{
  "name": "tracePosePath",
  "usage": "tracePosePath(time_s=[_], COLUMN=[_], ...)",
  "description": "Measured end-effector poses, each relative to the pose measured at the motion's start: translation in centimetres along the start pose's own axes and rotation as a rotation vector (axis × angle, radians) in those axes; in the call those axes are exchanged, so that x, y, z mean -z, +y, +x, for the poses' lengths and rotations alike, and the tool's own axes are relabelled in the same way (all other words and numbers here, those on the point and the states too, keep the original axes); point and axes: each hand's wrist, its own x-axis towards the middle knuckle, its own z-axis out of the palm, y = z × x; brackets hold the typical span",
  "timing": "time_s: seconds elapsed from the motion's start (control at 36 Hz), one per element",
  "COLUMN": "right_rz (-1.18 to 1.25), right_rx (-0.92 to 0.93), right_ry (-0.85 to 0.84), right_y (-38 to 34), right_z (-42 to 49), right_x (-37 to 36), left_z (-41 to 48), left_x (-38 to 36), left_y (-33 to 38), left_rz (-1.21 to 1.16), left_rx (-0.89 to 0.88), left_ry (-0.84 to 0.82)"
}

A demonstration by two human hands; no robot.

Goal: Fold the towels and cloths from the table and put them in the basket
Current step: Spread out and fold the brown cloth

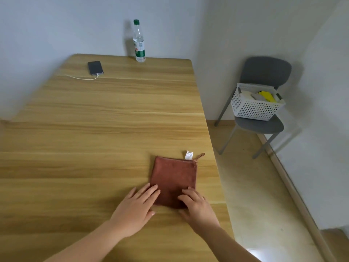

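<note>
A brown cloth (174, 176), folded into a small rectangle with a white label and a hanging loop at its far right corner, lies near the right edge of the wooden table (105, 118). My left hand (137, 208) lies flat with straight fingers on the cloth's near left corner. My right hand (196, 207) rests on the near right corner, fingers slightly bent over the edge. The white perforated basket (255, 108) stands on a grey chair to the right of the table and holds yellow, grey and pale folded cloths.
A phone (95, 67) on a white charging cable lies at the table's far left. A water bottle (139, 42) with a green cap stands at the far edge by the wall. The grey chair (264, 72) sits in the room's corner, with open floor between it and the table.
</note>
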Motion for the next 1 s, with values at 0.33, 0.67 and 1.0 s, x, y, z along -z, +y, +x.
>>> tracePosePath(time_s=[0.33, 0.67, 1.0], right_rz=[0.072, 0.098, 0.585], right_rx=[-0.079, -0.057, -0.470], right_ry=[-0.011, -0.295, -0.039], right_y=[-1.3, -1.2, -0.6], right_z=[-4.5, -7.2, -3.7], right_x=[1.6, 3.1, 2.8], left_z=[-2.7, -4.0, -0.8], left_x=[2.0, 2.0, 3.6], left_y=[3.5, 4.3, 2.9], left_rz=[-0.083, -0.419, -0.700], left_rx=[-0.030, 0.151, 0.451], left_ry=[0.059, -0.076, -0.097])
